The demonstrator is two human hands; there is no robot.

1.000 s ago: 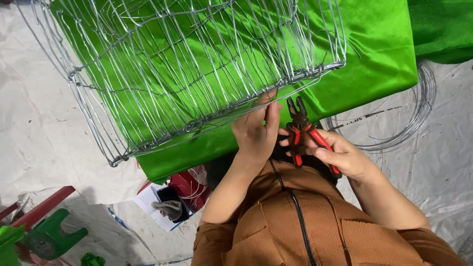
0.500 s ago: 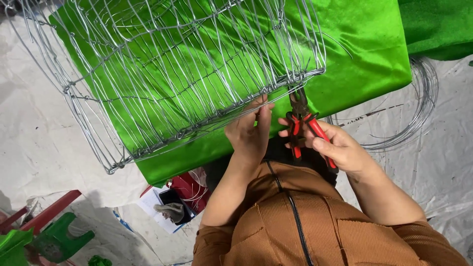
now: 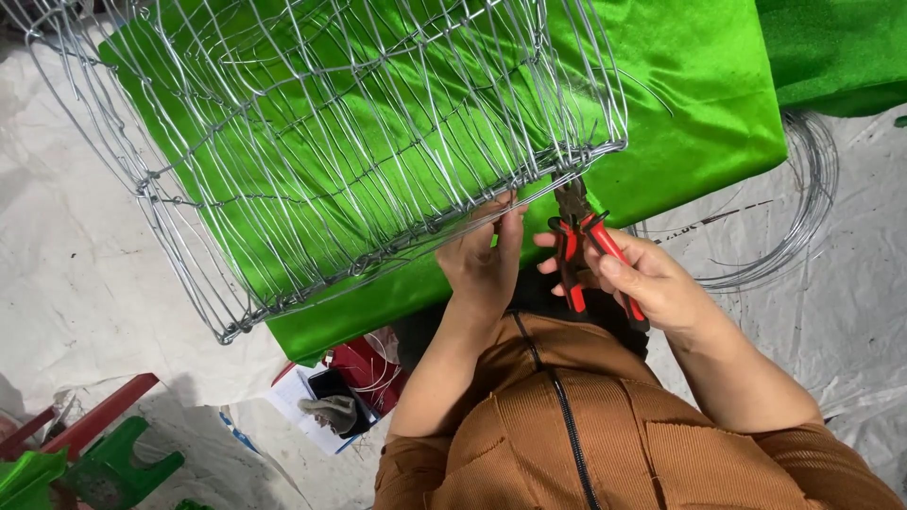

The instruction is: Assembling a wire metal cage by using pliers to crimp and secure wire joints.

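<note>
silver wire, bent into an open cage [image 3: 331,161], fills the upper left. its top and left run out of frame, so its full shape can't be made out. it rests tilted on green cloth [image 3: 699,104], which is also cut off at the top.

left hand [image 3: 482,260] at the cage's lower rim: fingers [image 3: 510,222] pressed together, pinching the rim wire. the thumb is hidden behind the fingers.

right hand [image 3: 652,283] just beside it, fingers curled tight around the red and black handles of pliers [image 3: 581,241]. the nose points up at the rim near the cage's lower right corner; whether it grips the wire or only touches it can't be told. the lower handle ends are partly covered by the palm.

both forearms rise from brown ribbed sleeves [image 3: 605,444]; the body hides the floor under the hands.

a coil of loose wire [image 3: 803,208] lies on the pale floor sheet [image 3: 66,264] to the right, half tucked under the cloth. a second green piece [image 3: 841,47] sits at the top right corner, cut off.

lower left: red box [image 3: 364,368] with a grey rag and papers, partly hidden by the left arm. a green stool [image 3: 118,467] and a red bar [image 3: 94,420] are clipped by the frame edge.

open room: bare sheet left of the cage and right of the right arm.
</note>
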